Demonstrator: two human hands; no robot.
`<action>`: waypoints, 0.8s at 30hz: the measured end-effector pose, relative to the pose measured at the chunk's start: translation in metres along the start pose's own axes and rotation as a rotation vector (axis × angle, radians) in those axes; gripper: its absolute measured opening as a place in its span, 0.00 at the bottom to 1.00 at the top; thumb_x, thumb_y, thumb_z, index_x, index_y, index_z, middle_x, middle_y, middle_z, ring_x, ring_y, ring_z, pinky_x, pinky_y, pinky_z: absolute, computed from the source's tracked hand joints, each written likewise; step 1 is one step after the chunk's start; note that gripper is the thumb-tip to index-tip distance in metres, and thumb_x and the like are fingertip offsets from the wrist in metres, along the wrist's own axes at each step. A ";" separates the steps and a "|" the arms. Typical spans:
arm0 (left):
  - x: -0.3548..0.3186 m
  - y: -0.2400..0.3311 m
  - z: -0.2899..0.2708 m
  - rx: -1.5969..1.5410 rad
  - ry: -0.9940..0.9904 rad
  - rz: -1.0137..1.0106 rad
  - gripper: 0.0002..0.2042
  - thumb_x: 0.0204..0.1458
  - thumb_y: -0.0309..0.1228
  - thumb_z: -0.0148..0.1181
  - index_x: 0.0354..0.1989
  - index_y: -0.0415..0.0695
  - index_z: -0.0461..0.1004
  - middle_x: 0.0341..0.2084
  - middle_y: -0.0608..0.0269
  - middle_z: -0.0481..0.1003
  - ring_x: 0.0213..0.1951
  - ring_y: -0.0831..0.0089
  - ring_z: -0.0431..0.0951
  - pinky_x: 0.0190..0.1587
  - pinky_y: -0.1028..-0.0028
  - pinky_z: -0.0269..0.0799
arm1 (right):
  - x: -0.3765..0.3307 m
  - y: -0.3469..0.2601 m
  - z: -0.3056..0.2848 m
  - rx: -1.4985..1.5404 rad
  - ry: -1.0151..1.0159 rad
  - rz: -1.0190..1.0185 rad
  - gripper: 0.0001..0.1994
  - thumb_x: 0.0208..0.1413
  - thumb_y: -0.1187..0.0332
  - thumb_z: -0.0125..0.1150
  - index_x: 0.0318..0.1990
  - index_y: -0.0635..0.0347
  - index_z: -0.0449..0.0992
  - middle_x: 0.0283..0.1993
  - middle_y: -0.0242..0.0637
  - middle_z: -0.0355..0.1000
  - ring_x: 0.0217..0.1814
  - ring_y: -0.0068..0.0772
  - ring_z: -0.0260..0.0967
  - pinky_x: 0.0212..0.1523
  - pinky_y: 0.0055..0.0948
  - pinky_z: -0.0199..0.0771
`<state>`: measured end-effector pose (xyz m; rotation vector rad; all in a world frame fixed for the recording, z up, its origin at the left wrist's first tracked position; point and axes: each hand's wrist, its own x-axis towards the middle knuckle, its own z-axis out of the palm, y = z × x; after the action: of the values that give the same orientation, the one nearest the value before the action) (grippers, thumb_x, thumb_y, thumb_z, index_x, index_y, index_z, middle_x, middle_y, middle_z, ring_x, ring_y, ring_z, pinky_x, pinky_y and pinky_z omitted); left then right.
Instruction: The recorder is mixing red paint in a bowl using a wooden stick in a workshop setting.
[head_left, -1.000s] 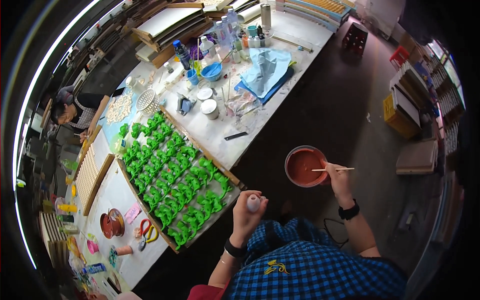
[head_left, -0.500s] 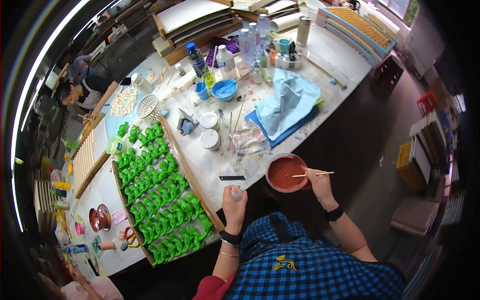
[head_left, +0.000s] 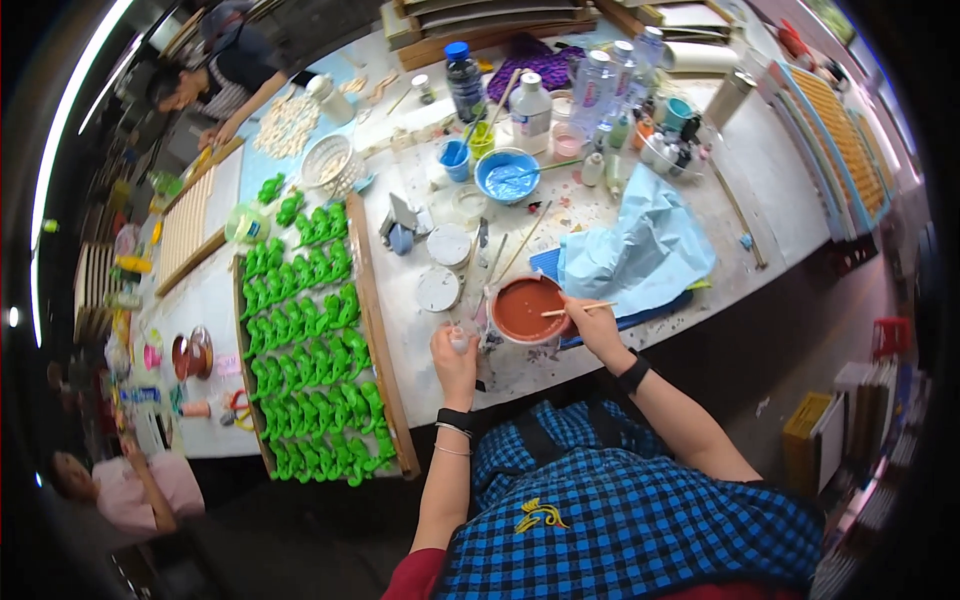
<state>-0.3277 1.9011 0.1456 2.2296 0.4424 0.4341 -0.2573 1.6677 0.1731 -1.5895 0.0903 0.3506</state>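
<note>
Now the white table (head_left: 405, 365) spreads in front of you, and this is the big change: a second ago the pot was over the dark floor beside it, and now it is over the table's near edge. For your work it means that the open paint has the table below it, no longer the floor. Whether the pot touches the table, I cannot tell.

On your left lies the tray (head_left: 382, 330), a wooden one, with rows of green figures (head_left: 312, 372). A moment ago your left hand was close to its near corner; at present it is a little apart from its right side. The pale blue cloth (head_left: 640, 245) lies crumpled behind your right hand, and this hand has come near to it.

The pot (head_left: 525, 344), round and filled with red-brown paint (head_left: 525, 308), is between your two hands. Your right hand (head_left: 597, 325) is closed on its right rim, and the same fingers keep the stick. Your left hand (head_left: 455, 365) stands just left of the pot, its fingers curled round a small thing. So neither hand is free — each one has its load.

Beyond your left hand are two white tubs, the nearer (head_left: 438, 289) and the farther (head_left: 448, 245). The thin stick (head_left: 553, 313) crosses the rim, with its inner end over the paint. Smallest is the pale thing (head_left: 460, 341) in your left hand — its exact kind is not clear to me.
</note>
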 end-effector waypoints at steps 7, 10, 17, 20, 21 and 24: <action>-0.043 0.048 -0.020 -0.024 0.250 -0.153 0.18 0.40 0.25 0.67 0.38 0.37 0.65 0.34 0.56 0.72 0.36 0.64 0.72 0.43 0.71 0.67 | 0.054 0.004 0.004 0.028 -0.200 0.187 0.16 0.59 0.61 0.46 0.42 0.64 0.75 0.25 0.31 0.71 0.22 0.17 0.67 0.21 0.18 0.71; -0.056 0.062 -0.021 -0.228 0.236 -0.348 0.14 0.42 0.24 0.66 0.33 0.41 0.64 0.24 0.66 0.70 0.28 0.79 0.71 0.33 0.78 0.69 | 0.056 -0.008 0.001 0.028 -0.264 0.172 0.16 0.60 0.60 0.46 0.42 0.63 0.74 0.25 0.30 0.71 0.23 0.18 0.68 0.20 0.18 0.71; -0.050 0.075 -0.004 -0.346 0.137 -0.362 0.12 0.44 0.24 0.64 0.33 0.42 0.64 0.25 0.68 0.70 0.28 0.81 0.70 0.33 0.79 0.67 | 0.057 0.003 -0.014 0.060 -0.201 0.049 0.15 0.58 0.66 0.48 0.46 0.67 0.73 0.25 0.33 0.72 0.22 0.18 0.67 0.20 0.17 0.70; -0.047 0.065 -0.001 -0.402 0.093 -0.361 0.12 0.44 0.23 0.64 0.32 0.42 0.65 0.25 0.68 0.71 0.29 0.80 0.71 0.33 0.79 0.68 | 0.054 0.003 -0.018 0.025 -0.193 0.018 0.15 0.57 0.69 0.47 0.48 0.67 0.72 0.24 0.32 0.71 0.22 0.17 0.67 0.19 0.15 0.68; -0.042 0.063 0.000 -0.444 0.061 -0.362 0.11 0.44 0.23 0.64 0.32 0.42 0.66 0.26 0.67 0.72 0.29 0.80 0.71 0.33 0.79 0.68 | 0.055 0.000 -0.021 0.000 -0.184 0.015 0.15 0.57 0.69 0.47 0.47 0.67 0.73 0.23 0.32 0.71 0.22 0.17 0.67 0.19 0.15 0.67; -0.034 0.057 -0.001 -0.402 0.043 -0.328 0.11 0.44 0.25 0.63 0.32 0.41 0.66 0.27 0.65 0.74 0.30 0.79 0.73 0.34 0.78 0.69 | 0.053 -0.006 -0.029 -0.066 -0.111 -0.011 0.13 0.57 0.67 0.49 0.44 0.66 0.75 0.22 0.31 0.71 0.20 0.16 0.66 0.18 0.15 0.67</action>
<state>-0.3484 1.8517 0.1843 1.7252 0.6675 0.3597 -0.2007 1.6481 0.1645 -1.6323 -0.0156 0.4356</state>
